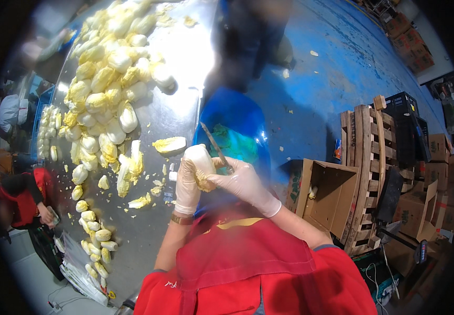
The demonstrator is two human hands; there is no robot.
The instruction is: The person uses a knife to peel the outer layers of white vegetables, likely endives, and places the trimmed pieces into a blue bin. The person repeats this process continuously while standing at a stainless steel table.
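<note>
A napa cabbage head (199, 159) is held in front of my chest. My left hand (187, 187), in a pale glove, grips it from the left side. In my gloved right hand (242, 181) is a knife (216, 145), its blade pointing up and away to the left. The right thumb presses against the leafy end of the cabbage. Just beyond my hands stands a blue bin (234, 104) with a green liner or contents (236, 141) inside. On the metal table (132, 232) to the left, a loose cabbage piece (169, 145) and leaf scraps (140, 201) lie near my left hand.
A large heap of napa cabbages (108, 78) covers the table's far left, with smaller heads (97, 240) trailing nearer. A person in red (24, 197) stands across the table; another dark-clothed person (246, 39) is ahead. An open cardboard box (329, 197) and wooden pallets (368, 157) stand right.
</note>
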